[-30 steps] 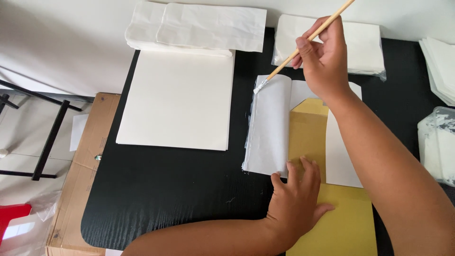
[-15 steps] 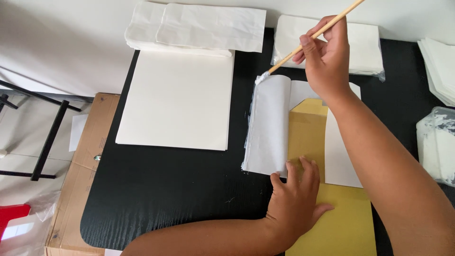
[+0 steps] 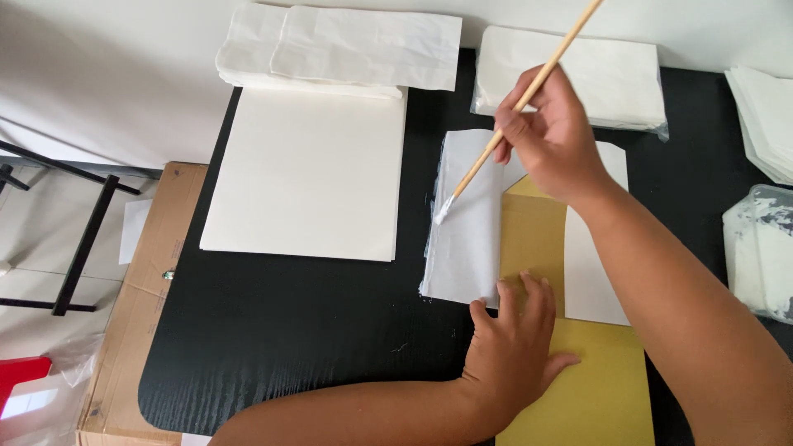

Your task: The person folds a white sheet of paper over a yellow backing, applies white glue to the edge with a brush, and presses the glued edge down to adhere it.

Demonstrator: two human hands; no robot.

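Observation:
My right hand (image 3: 555,139) grips a long wooden-handled brush (image 3: 522,97) whose white, wet tip (image 3: 443,208) rests on the left edge of a white paper flap (image 3: 464,231). That flap lies folded out to the left of a yellow card (image 3: 578,372) that lies over the white sheet. My left hand (image 3: 514,351) lies flat with fingers spread, pressing the yellow card and the flap's lower right corner onto the black table (image 3: 314,330).
A large cream sheet stack (image 3: 310,173) lies left of the work. Folded white paper bags (image 3: 347,41) sit at the back, another white stack (image 3: 615,78) in plastic at back right. A glue-smeared plastic tray (image 3: 764,248) is at right. A cardboard box (image 3: 140,306) stands beside the table's left edge.
My right hand has drawn the brush tip down the flap's left edge, from its top corner toward the middle. The left hand has stayed put.

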